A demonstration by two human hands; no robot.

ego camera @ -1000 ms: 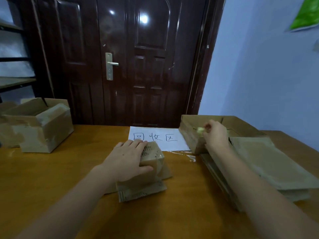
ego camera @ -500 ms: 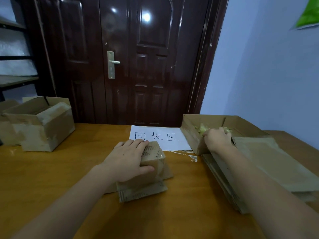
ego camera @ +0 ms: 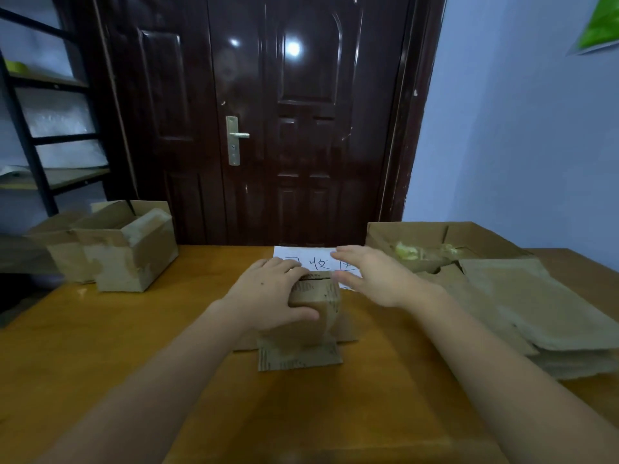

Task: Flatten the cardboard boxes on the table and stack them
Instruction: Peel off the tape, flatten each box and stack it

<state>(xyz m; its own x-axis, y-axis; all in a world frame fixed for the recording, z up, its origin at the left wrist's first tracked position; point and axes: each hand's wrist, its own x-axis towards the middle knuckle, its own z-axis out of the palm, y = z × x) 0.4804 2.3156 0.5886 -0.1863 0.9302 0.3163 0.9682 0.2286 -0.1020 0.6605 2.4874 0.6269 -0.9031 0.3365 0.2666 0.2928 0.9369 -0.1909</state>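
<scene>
Cardboard boxes are at mixed stages on the table [ego camera: 100,380]. The small box [ego camera: 311,313] in work stands directly under the left hand [ego camera: 271,296], whose fingers curl over its top and thumb wraps its near face, grasping it; its lower flaps lie splayed flat on the table just below and toward the person from that hand. It is judged partly opened but not yet collapsed, as the body remains upright. The right hand [ego camera: 375,279] is released, fingers straight and spread, holding nothing, hovering just beside the box on its far right side and over the white paper sign [ego camera: 301,256] lying beyond both hands. Well to the right of the right hand lies a stack of flattened boxes [ego camera: 536,313], several sheets deep, which indicates a good part of the work is complete. Beyond that stack, an open large box [ego camera: 435,242] stands with yellowish scraps inside; whether it awaits flattening or serves as a bin cannot be determined. Far to the left of the left hand, two open boxes [ego camera: 117,249] stand touching one another, both unflattened. Judgement: roughly half done or somewhat more. Outstanding items are collapsing the small box, placing it on the stack, then the two left-hand boxes, and possibly the large one.
</scene>
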